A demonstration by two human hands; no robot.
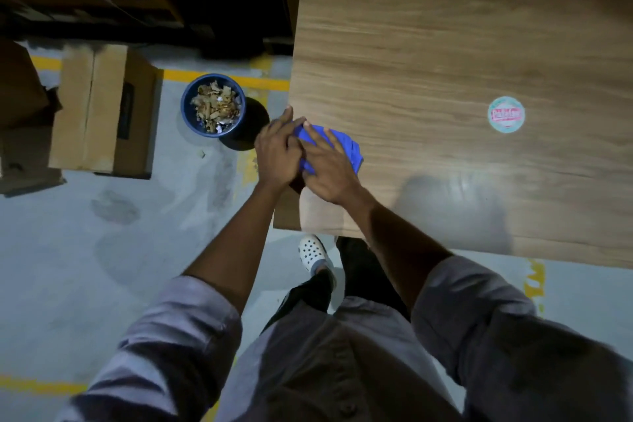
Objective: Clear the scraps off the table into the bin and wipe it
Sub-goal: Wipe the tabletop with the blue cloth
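Hands together on blue cloth (pixel 346 144), right hand (pixel 329 172) flat, left hand (pixel 278 151) grip unclear; cloth runs inward from table (pixel 428 44) edge

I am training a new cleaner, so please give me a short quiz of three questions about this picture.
1. True or false: the bin stands on the table.
2. The blue cloth under the right hand lies: A) in the bin B) on the floor C) at the table edge nearest the bin.
3. Fill in: the heap of scraps lies in the ____.
Key: 1 false; 2 C; 3 bin.
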